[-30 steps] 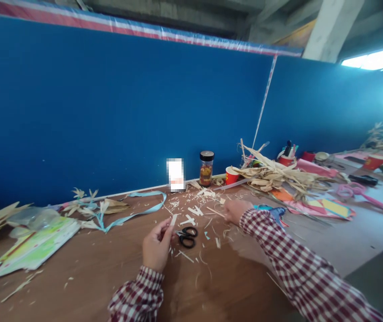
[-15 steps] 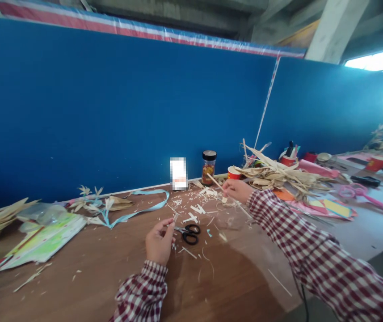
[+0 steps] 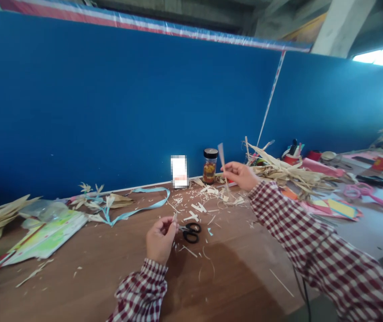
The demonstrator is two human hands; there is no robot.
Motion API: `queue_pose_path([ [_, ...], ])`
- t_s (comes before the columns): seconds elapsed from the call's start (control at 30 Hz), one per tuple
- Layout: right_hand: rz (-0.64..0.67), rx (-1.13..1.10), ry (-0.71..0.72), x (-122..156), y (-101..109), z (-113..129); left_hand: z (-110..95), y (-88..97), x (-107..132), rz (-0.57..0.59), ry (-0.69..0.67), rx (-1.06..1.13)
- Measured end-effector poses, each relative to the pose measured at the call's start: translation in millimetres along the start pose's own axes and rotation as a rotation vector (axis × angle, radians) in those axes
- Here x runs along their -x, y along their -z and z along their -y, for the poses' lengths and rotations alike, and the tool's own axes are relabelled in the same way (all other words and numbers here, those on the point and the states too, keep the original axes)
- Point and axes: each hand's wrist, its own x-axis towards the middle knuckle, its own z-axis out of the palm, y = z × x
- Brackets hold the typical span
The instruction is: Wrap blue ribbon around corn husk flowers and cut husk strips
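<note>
My left hand (image 3: 161, 237) is closed in a pinch above the brown table, with a small pale piece (image 3: 175, 217) showing at its fingertips. Just right of those fingers lie scissors with black handles (image 3: 191, 232), their blades partly hidden by the hand. My right hand (image 3: 240, 175) reaches farther out and pinches a thin pale stick (image 3: 221, 156), which stands nearly upright and is smeared by motion. Beside the stick is a jar with a black lid (image 3: 210, 167). Pale scraps (image 3: 198, 208) are strewn between the two hands.
Dried corn husks (image 3: 285, 172) are heaped behind my right forearm. A blue ribbon (image 3: 151, 205) and a green-and-white painted sheet (image 3: 47, 235) lie at left. Pink scissors-like handles (image 3: 362, 192) lie at right. A blue partition (image 3: 127, 103) rises along the table's back.
My right hand has risen slightly, and its stick has swung from slanting to nearly upright. My left hand keeps its pinch in almost the same place. The view has shifted slightly.
</note>
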Motion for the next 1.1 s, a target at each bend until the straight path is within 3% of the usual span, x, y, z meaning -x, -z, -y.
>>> queue_pose_path([
  [0.1, 0.172, 0.219, 0.080, 13.7, -23.6, 4.4, -5.2, -4.5, 5.8, 0.066, 0.016, 0.070],
  [0.23, 0.366, 0.189, 0.257, 37.0, -69.1, 9.8, -9.7, -9.5, 13.8, 0.218, 0.085, 0.129],
  [0.4, 0.392, 0.181, 0.277, 52.5, -101.0, 19.8, -8.6, -9.4, 12.4, 0.112, 0.203, 0.296],
  [0.63, 0.314, 0.243, 0.332, 58.4, -106.5, 26.9, -13.6, -4.8, 5.5, 0.006, 0.230, 0.343],
  [0.9, 0.477, 0.348, 0.307, 41.8, -85.2, -15.4, -7.9, 0.2, -4.7, -0.133, 0.243, 0.417],
  [1.1, 0.529, 0.380, 0.247, 35.0, -69.3, -20.2, -7.6, -1.5, -5.9, -0.219, 0.243, 0.463],
])
